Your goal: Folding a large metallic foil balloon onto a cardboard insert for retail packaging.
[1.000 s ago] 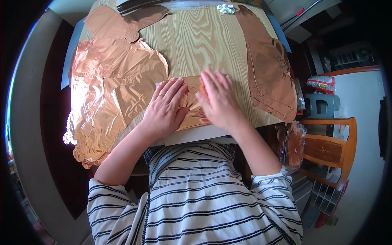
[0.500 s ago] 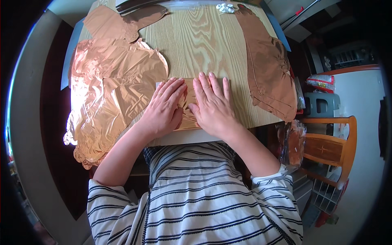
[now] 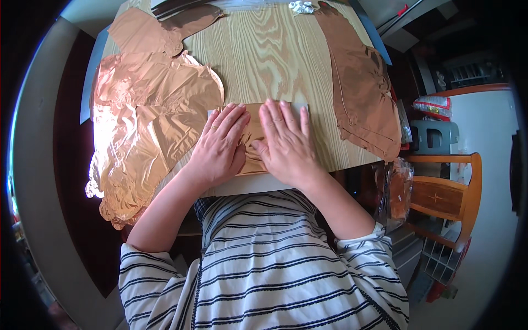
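Observation:
A small copper-coloured foil sheet [image 3: 253, 131] lies on a pale flat board [image 3: 250, 185] at the table's near edge. Flat on the foil's left part rests my left hand [image 3: 221, 144], its fingers stretched out and close together, a ring on one of them. My right hand [image 3: 288, 144] presses on the right part with fingers spread and thumb pointing inward. Neither hand grips anything. Between the two hands the foil looks creased and shiny; the parts under my palms are hidden.
A large crinkled copper foil piece [image 3: 157, 110] covers the table's left side, with a duller foil piece [image 3: 144, 32] behind it. More dull copper foil [image 3: 363, 91] lies on the right. A small white crumpled thing [image 3: 301, 7] sits at the back. A wooden chair [image 3: 440, 198] stands at right.
Both hands remain flat on the foil. My right fingers have shifted slightly, and a bit more of the foil's far edge shows between the hands.

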